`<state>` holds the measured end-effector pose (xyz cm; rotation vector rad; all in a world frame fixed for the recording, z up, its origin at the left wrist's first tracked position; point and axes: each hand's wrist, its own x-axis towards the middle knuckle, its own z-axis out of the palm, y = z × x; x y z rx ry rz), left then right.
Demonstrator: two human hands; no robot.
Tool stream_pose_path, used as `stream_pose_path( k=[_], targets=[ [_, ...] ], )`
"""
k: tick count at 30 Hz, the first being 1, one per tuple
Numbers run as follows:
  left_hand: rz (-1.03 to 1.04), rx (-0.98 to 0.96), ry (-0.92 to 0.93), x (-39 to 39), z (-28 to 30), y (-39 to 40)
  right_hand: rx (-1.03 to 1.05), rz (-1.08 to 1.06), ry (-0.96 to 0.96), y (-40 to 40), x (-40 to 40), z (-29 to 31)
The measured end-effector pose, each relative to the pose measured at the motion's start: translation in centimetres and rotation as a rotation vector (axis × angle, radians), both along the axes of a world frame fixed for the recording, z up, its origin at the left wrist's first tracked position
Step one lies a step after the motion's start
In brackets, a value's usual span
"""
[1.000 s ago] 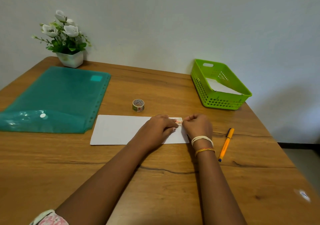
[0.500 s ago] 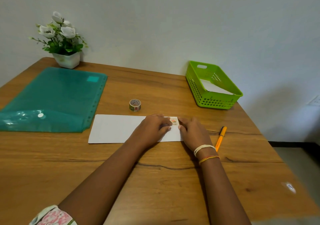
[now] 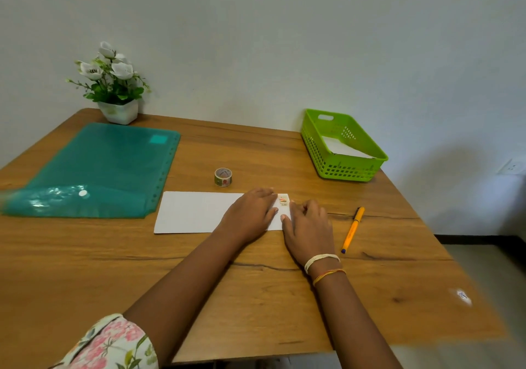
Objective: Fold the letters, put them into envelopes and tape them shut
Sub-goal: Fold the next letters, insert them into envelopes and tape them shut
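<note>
A: White paper envelope (image 3: 199,212) lies flat on the wooden table (image 3: 256,297), a patterned tape strip (image 3: 283,199) at its right end.
B: Left hand (image 3: 250,212) flat, pinning it; right hand (image 3: 308,223) open, fingertips pressing. Rub the tape firmly outward; paper creases.
A: Tape roll (image 3: 223,177) sits just behind.

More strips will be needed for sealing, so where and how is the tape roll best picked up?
The tape roll stands with its open core facing up, beyond the envelope. Probably best to come from above and pinch its curved outer wall across the width, thumb one side, fingers the other. The left hand lies nearer; nothing crowds the roll on the table.
</note>
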<state>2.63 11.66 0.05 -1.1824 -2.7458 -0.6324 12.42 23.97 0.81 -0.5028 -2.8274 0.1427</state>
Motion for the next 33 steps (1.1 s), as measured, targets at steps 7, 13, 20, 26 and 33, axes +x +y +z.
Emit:
stream_pose_path(
  k=[7, 13, 20, 26, 33],
  targets=[
    [0.192, -0.092, 0.041, 0.7, 1.4, -0.1, -0.004, -0.033, -0.014, 0.7, -0.3, 0.2],
    [0.388, -0.217, -0.201, 1.1, 4.4, 0.1, -0.129, -0.147, 0.005, 1.2, -1.4, 0.9],
    [0.477, -0.194, -0.44, 2.0, 5.2, 0.3, -0.216, -0.132, 0.091, 0.0, -0.7, 0.6],
    [0.517, 0.294, -0.76, 0.8, 6.8, 0.3, -0.733, -0.115, 0.225, 0.4, -0.1, 2.1],
    [0.688, 0.902, -1.014, 0.2, 9.5, 1.9, -1.478, -0.11, 0.175, 0.2, 1.3, 4.6]
  ],
)
